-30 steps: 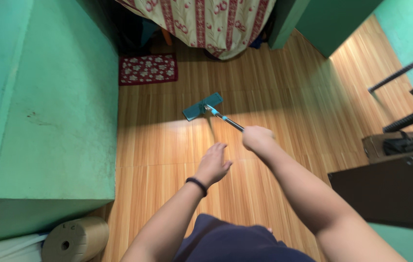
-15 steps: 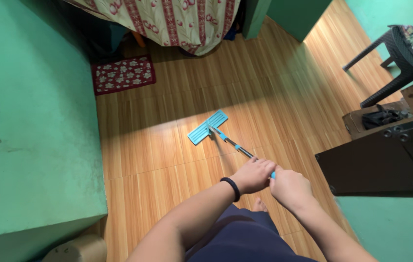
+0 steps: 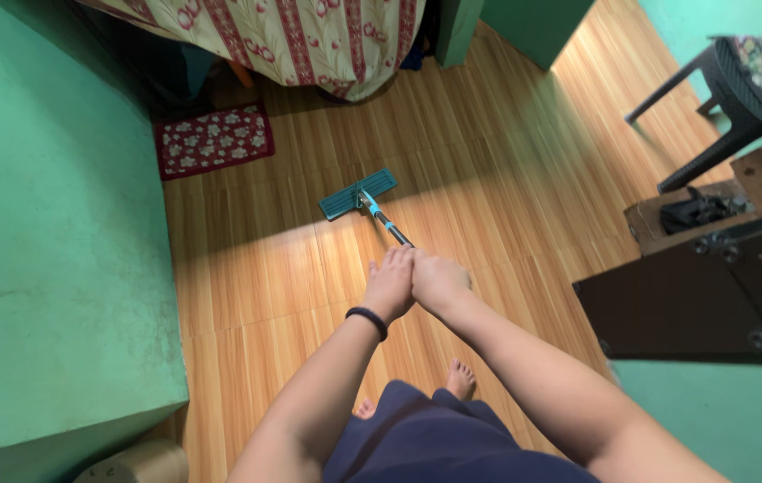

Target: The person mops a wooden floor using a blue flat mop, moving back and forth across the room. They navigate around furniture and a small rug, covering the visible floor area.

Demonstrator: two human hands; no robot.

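A flat mop with a teal rectangular head (image 3: 357, 193) lies on the wooden floor (image 3: 488, 161) in the shaded strip ahead of me. Its thin dark and blue handle (image 3: 385, 222) runs back toward me. My left hand (image 3: 390, 283), with a black band at the wrist, and my right hand (image 3: 439, 280) are side by side, touching, both closed around the near end of the handle. My bare feet (image 3: 459, 377) show below, past the dark blue cloth I wear.
A green wall (image 3: 50, 224) stands at the left. A red flowered mat (image 3: 213, 140) lies before a bed with a striped flowered cover (image 3: 309, 36). A dark chair (image 3: 721, 98) and a black case (image 3: 712, 304) stand at the right.
The mop head has moved forward, away from me, out of the sunlit patch into the shade. Both hands have stretched out with the handle.
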